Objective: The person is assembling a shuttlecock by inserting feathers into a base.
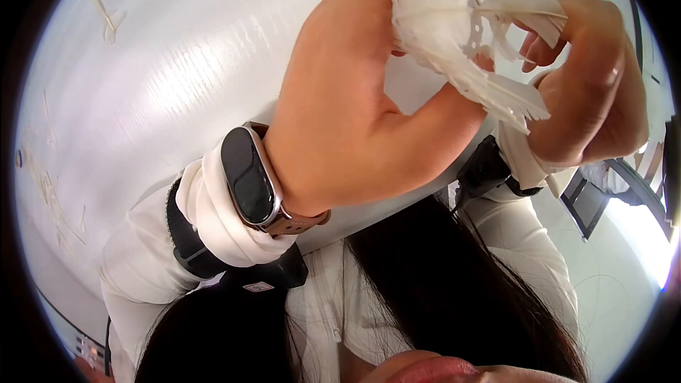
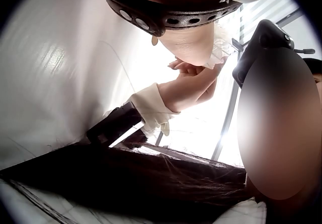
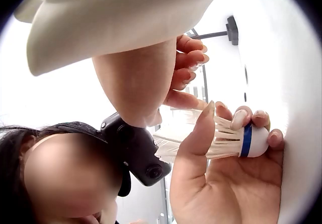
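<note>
A white feathered shuttlecock (image 1: 436, 18) is gripped by the left hand (image 1: 347, 113), which wears a watch. In the right wrist view the left hand (image 3: 226, 189) curls its fingers and thumb round the shuttlecock (image 3: 226, 144), whose rounded base (image 3: 259, 142) and blue band (image 3: 246, 141) face right. The right hand (image 1: 596, 85) is at the skirt's frayed feather edge. Seen from the right wrist, the right hand (image 3: 138, 78) has its index finger stretched against the feathers, its other fingers loosely bent. In the left wrist view some feathers (image 2: 219, 45) show above the right hand (image 2: 193, 85).
A glossy white table (image 1: 142, 135) lies beneath the hands. Loose feather shafts (image 1: 106, 18) lie at its upper left, with several thin pieces (image 1: 53, 191) along the left side. Long dark hair (image 1: 454, 262) hangs near the front edge. A dark metal frame (image 1: 585, 216) stands beyond, at the right.
</note>
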A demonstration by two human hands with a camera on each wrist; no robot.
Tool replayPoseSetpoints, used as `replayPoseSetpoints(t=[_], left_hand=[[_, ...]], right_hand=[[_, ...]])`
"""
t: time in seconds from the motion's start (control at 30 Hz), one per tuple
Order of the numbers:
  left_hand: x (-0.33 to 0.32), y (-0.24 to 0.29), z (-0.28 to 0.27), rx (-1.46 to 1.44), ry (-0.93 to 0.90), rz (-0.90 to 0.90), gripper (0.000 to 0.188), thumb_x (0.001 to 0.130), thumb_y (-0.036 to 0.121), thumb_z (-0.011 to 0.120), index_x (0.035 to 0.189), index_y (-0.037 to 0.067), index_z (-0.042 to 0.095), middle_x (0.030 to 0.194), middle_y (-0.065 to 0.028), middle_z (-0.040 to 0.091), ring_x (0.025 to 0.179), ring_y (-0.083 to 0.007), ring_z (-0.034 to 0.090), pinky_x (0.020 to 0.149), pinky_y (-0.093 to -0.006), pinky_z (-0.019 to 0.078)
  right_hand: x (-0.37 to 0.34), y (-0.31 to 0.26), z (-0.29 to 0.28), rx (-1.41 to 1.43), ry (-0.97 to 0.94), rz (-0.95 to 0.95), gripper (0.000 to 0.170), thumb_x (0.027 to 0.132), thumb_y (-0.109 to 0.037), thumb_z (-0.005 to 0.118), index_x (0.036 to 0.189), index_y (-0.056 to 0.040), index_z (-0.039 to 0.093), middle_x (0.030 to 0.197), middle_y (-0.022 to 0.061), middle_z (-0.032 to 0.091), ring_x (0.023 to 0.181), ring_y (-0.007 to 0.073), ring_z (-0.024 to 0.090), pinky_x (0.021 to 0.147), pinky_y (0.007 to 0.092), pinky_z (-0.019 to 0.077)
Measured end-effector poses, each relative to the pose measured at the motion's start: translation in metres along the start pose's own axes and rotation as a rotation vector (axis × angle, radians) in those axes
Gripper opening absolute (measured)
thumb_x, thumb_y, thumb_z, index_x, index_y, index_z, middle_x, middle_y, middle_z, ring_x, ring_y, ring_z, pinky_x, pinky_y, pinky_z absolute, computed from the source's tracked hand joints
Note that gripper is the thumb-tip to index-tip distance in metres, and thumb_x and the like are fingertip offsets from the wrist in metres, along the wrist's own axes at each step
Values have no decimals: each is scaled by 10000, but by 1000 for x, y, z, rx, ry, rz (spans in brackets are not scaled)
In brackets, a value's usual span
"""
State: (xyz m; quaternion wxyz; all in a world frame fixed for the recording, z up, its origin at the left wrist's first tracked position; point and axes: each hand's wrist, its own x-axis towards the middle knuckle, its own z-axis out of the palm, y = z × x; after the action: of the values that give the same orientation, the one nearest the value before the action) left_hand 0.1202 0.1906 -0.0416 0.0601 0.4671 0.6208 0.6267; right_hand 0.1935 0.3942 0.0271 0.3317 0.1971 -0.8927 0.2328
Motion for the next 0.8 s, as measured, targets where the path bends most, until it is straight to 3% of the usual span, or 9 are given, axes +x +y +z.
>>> replayPoseSetpoints(t=[0.07, 0.17, 0.2, 0.3, 0.4, 0.57, 0.8], left_hand=[[5, 12, -5, 33, 7, -5, 294, 760, 39, 764, 1052, 70, 741, 1014, -69, 710, 951, -215, 670, 836, -344, 526], [0, 8, -1, 6, -3, -79, 303, 742, 72, 793, 1039, 79, 733, 1044, -61, 704, 934, -213, 675, 827, -339, 530], [2, 3, -3, 51, -43, 29, 303, 742, 78, 795, 1038, 79, 729, 1047, -62, 703, 926, -217, 677, 818, -339, 533], [-7, -17, -13, 274, -132, 124, 316, 743, 100, 799, 1048, 82, 717, 1043, -60, 698, 907, -233, 682, 790, -345, 539], [-18, -29, -8, 371, -117, 128, 320, 759, 126, 787, 1068, 104, 706, 1028, -49, 697, 896, -251, 680, 767, -358, 542], [-15, -32, -11, 574, -184, 265, 311, 768, 135, 768, 1074, 131, 714, 1047, -47, 697, 911, -263, 674, 786, -371, 533], [-1, -25, -19, 602, -262, 292, 322, 769, 115, 750, 1089, 136, 718, 1049, -47, 695, 925, -265, 667, 803, -382, 525]], right_hand=[[-3, 6, -6, 2, -30, -22, 364, 877, -73, 700, 1184, 107, 625, 850, 178, 668, 568, 104, 556, 480, 192, 417], [2, 14, -6, -76, -130, -238, 564, 755, -106, 830, 1227, 103, 602, 886, 193, 667, 600, 106, 579, 503, 182, 455], [4, 14, -9, -80, -169, -261, 596, 738, -106, 843, 1237, 106, 595, 894, 196, 667, 611, 108, 584, 507, 182, 462], [18, 13, -18, -26, -307, -248, 652, 728, -110, 853, 1265, 121, 565, 906, 195, 664, 634, 111, 591, 512, 184, 471], [19, 13, -19, -27, -335, -240, 551, 792, -92, 807, 1237, 132, 570, 870, 177, 658, 633, 114, 587, 519, 189, 465], [7, -2, -4, 146, -58, 200, 300, 922, -101, 690, 1120, 115, 626, 755, 137, 647, 577, 90, 555, 513, 183, 428], [13, 2, -4, 129, -97, 144, 221, 971, -66, 610, 1110, 102, 640, 723, 115, 646, 549, 77, 543, 518, 176, 419]])
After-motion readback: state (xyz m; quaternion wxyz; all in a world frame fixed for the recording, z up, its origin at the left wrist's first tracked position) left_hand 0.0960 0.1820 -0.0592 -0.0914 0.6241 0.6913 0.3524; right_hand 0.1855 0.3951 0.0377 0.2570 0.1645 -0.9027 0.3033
